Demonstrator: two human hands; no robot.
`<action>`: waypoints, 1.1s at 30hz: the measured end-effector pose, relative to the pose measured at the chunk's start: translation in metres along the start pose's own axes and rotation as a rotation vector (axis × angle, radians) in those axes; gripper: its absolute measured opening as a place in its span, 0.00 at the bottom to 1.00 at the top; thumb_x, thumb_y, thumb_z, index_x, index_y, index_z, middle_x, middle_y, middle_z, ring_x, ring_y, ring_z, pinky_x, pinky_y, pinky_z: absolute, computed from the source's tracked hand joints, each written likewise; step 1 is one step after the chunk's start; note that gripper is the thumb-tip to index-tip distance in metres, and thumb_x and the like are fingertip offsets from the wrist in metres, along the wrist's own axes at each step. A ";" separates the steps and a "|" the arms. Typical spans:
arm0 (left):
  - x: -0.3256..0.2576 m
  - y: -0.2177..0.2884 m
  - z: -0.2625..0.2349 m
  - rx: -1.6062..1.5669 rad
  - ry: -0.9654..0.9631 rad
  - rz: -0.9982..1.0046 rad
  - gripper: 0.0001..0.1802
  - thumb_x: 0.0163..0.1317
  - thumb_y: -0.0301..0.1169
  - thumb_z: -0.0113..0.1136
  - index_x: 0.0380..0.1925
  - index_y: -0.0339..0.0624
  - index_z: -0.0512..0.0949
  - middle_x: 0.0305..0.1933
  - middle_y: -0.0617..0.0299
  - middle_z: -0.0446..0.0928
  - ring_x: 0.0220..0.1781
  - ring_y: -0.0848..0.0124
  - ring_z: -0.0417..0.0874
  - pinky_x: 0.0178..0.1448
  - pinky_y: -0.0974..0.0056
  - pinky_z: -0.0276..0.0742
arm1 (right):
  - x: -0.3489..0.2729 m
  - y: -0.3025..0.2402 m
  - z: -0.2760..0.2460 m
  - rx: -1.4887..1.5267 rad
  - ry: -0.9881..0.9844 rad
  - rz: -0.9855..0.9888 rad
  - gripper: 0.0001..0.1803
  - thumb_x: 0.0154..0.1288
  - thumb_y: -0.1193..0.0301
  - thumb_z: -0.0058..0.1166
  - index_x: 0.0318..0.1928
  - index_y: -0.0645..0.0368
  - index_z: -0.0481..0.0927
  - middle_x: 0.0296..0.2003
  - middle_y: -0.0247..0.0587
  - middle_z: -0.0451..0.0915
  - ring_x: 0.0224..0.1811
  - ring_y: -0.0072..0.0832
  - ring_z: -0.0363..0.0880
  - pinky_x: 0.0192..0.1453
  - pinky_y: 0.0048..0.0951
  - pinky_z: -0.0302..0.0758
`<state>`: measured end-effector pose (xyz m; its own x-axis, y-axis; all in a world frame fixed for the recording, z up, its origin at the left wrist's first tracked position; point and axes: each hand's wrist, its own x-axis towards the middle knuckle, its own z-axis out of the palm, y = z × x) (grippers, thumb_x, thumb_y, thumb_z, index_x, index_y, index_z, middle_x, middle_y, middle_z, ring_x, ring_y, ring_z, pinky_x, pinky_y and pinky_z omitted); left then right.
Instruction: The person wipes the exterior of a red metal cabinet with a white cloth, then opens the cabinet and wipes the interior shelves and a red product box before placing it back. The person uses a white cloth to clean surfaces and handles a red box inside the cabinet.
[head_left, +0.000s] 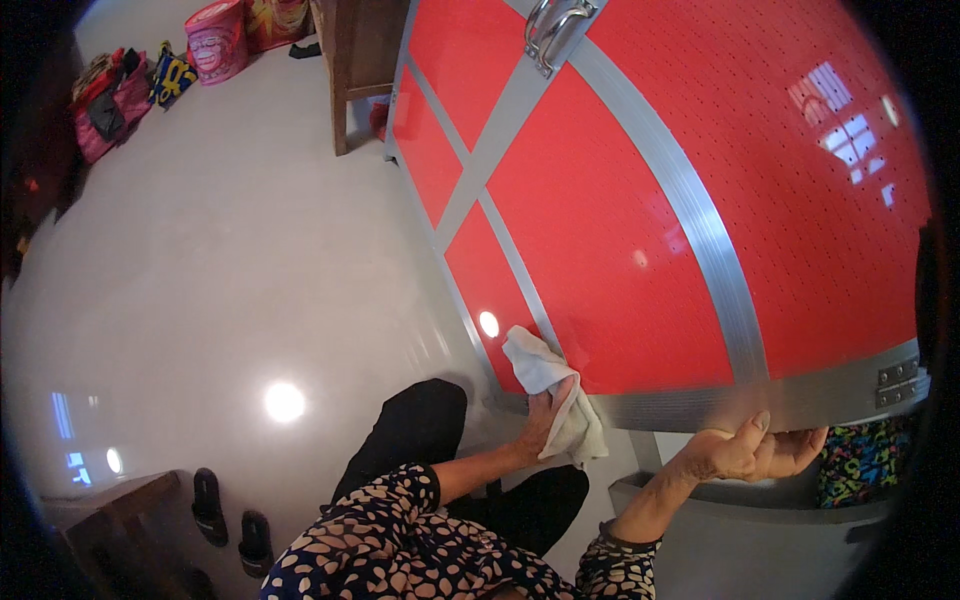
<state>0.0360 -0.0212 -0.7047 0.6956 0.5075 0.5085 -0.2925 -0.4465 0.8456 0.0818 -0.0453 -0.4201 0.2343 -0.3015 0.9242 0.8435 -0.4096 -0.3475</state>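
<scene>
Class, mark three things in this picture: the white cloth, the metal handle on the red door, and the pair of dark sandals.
white cloth [540,365], head view, upper folded part above the left hand.
metal handle [553,27], head view, middle of the grip.
dark sandals [208,503], head view, strap of the left sandal.

Head view, steeply downward, perhaps close to red cabinet door

Open floor left; red cabinet door right

red door panel: glossy, dotted with small holes | its strips: brushed metal | white rag: soft cloth | floor: shiny, smooth
</scene>
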 end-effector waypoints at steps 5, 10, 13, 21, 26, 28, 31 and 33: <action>0.036 -0.031 -0.014 -0.005 0.020 -0.043 0.45 0.52 0.37 0.60 0.67 0.40 0.48 0.62 0.34 0.51 0.65 0.37 0.52 0.66 0.40 0.49 | 0.001 0.005 -0.001 0.036 -0.007 -0.039 0.38 0.47 0.74 0.44 0.62 0.71 0.53 0.58 0.60 0.58 0.65 0.48 0.57 0.71 0.46 0.56; 0.081 -0.090 -0.039 -0.006 0.013 -0.116 0.45 0.53 0.37 0.60 0.67 0.41 0.48 0.63 0.35 0.51 0.65 0.38 0.52 0.66 0.40 0.49 | 0.004 0.011 -0.010 -0.089 -0.055 -0.134 0.36 0.50 0.72 0.42 0.61 0.73 0.54 0.60 0.63 0.56 0.64 0.49 0.57 0.68 0.49 0.60; 0.115 -0.123 -0.060 0.004 0.062 -0.140 0.44 0.53 0.38 0.59 0.67 0.42 0.48 0.63 0.36 0.51 0.65 0.39 0.52 0.66 0.40 0.49 | 0.006 0.017 -0.022 -0.213 -0.089 -0.172 0.36 0.49 0.71 0.42 0.61 0.72 0.52 0.60 0.65 0.55 0.63 0.52 0.59 0.67 0.50 0.63; 0.171 -0.175 -0.082 -0.042 0.276 -0.247 0.43 0.54 0.39 0.59 0.67 0.43 0.49 0.63 0.38 0.52 0.66 0.41 0.52 0.66 0.41 0.50 | 0.016 0.018 -0.040 -0.322 -0.148 -0.263 0.23 0.64 0.68 0.34 0.54 0.74 0.62 0.60 0.58 0.53 0.69 0.46 0.49 0.69 0.48 0.62; 0.144 -0.194 -0.071 -0.072 0.311 -0.366 0.43 0.54 0.39 0.59 0.67 0.44 0.49 0.64 0.40 0.52 0.66 0.42 0.52 0.66 0.41 0.50 | 0.008 0.033 -0.040 -0.305 -0.141 -0.299 0.39 0.53 0.67 0.46 0.64 0.71 0.50 0.58 0.66 0.61 0.61 0.51 0.63 0.67 0.51 0.60; 0.121 -0.193 -0.057 -0.071 0.303 -0.413 0.42 0.54 0.39 0.58 0.67 0.44 0.49 0.64 0.40 0.52 0.66 0.42 0.52 0.66 0.41 0.50 | 0.005 0.036 -0.034 -0.548 -0.229 -0.459 0.39 0.53 0.68 0.46 0.64 0.71 0.49 0.58 0.66 0.61 0.60 0.51 0.64 0.67 0.51 0.61; 0.074 -0.188 -0.029 -0.063 0.257 -0.481 0.42 0.55 0.40 0.58 0.67 0.45 0.49 0.64 0.41 0.52 0.66 0.43 0.53 0.66 0.41 0.50 | -0.006 0.043 -0.022 -0.850 -0.321 -0.628 0.39 0.51 0.71 0.46 0.63 0.72 0.49 0.58 0.65 0.61 0.60 0.50 0.64 0.67 0.50 0.61; 0.045 -0.179 -0.007 -0.077 0.202 -0.510 0.42 0.55 0.40 0.58 0.67 0.45 0.50 0.64 0.42 0.52 0.66 0.44 0.53 0.66 0.41 0.50 | -0.024 0.055 -0.003 -0.544 -0.194 -0.375 0.39 0.49 0.73 0.46 0.63 0.73 0.50 0.58 0.65 0.61 0.61 0.49 0.63 0.68 0.49 0.60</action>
<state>0.1149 0.0862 -0.8318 0.6242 0.7799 0.0456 -0.0035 -0.0556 0.9984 0.1209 -0.0633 -0.4621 0.0994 0.0837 0.9915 0.5334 -0.8456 0.0179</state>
